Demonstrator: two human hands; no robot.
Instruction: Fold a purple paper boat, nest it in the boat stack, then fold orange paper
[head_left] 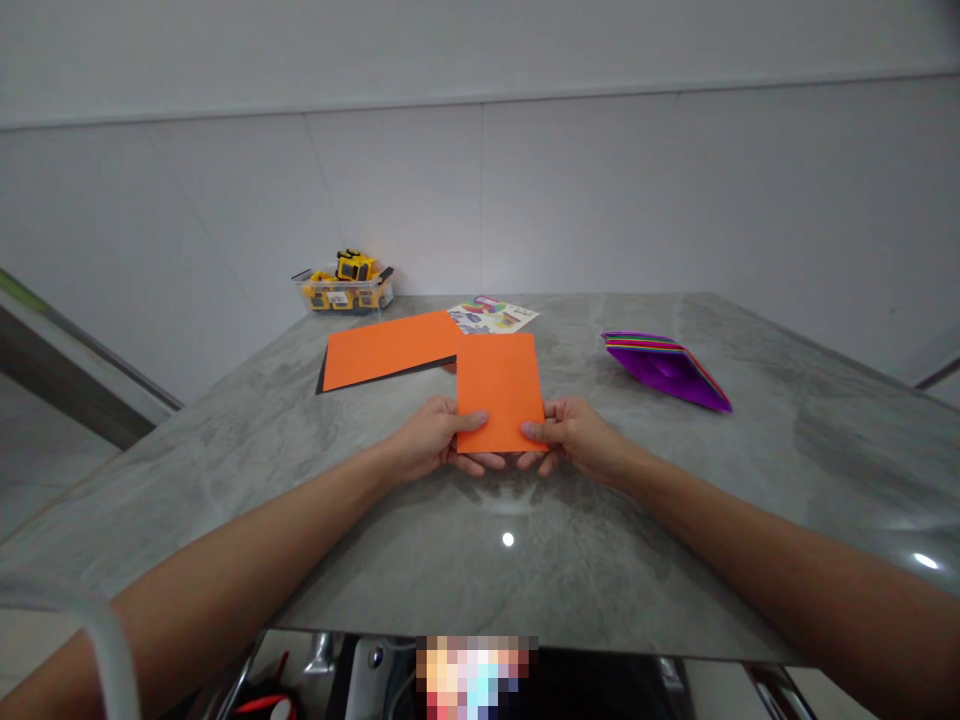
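An orange sheet of paper (pixel 499 388) is held just above the grey marble table (pixel 675 500) in front of me. My left hand (pixel 435 440) pinches its near left corner, thumb on top and fingers underneath. My right hand (pixel 574 435) pinches the near right corner the same way. A larger orange sheet (pixel 386 348) with a black underside lies flat on the table behind and to the left, its right end partly covered by the held sheet.
A purple stack of coloured paper (pixel 664 368) lies to the right. A printed colourful sheet (pixel 493 316) lies at the back centre. A clear box with a yellow toy vehicle (pixel 347 282) stands at the far left corner near the white wall.
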